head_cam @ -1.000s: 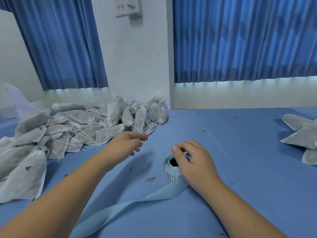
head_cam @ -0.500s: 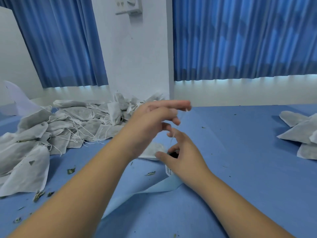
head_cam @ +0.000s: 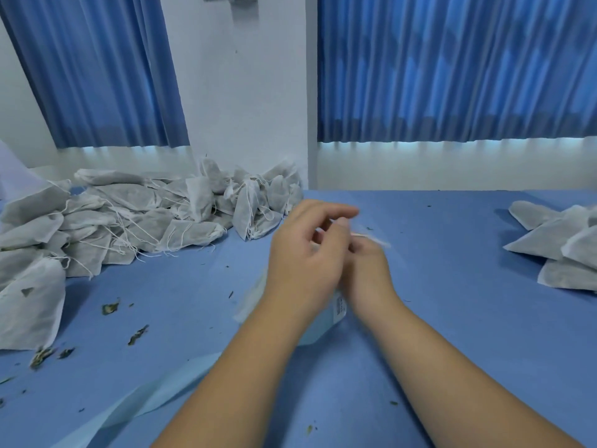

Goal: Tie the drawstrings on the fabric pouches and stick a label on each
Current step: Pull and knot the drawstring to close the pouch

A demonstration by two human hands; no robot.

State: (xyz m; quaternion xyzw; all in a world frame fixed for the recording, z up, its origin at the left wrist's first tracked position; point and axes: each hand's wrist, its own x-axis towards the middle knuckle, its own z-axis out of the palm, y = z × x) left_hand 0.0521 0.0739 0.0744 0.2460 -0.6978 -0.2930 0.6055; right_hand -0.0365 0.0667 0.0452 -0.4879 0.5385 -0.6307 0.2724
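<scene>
My left hand (head_cam: 303, 253) and my right hand (head_cam: 368, 273) meet above the middle of the blue table (head_cam: 452, 318), both blurred by motion. Their curled fingers pinch a thin white drawstring (head_cam: 371, 237) between them. A white fabric pouch (head_cam: 253, 295) shows faintly below my left hand, mostly hidden by it. The label roll (head_cam: 339, 307) stands under my wrists, only its edge showing. Its pale blue backing strip (head_cam: 155, 392) trails toward the lower left.
A large heap of grey-white pouches (head_cam: 129, 221) with loose strings fills the left side of the table. A smaller pile of pouches (head_cam: 555, 244) lies at the right edge. Dried leaf crumbs (head_cam: 109, 308) are scattered at the left front. Blue curtains (head_cam: 452, 66) hang behind.
My left hand has drawn a pouch from the heap to the centre. My right hand left the label roll and rose to join it on the string.
</scene>
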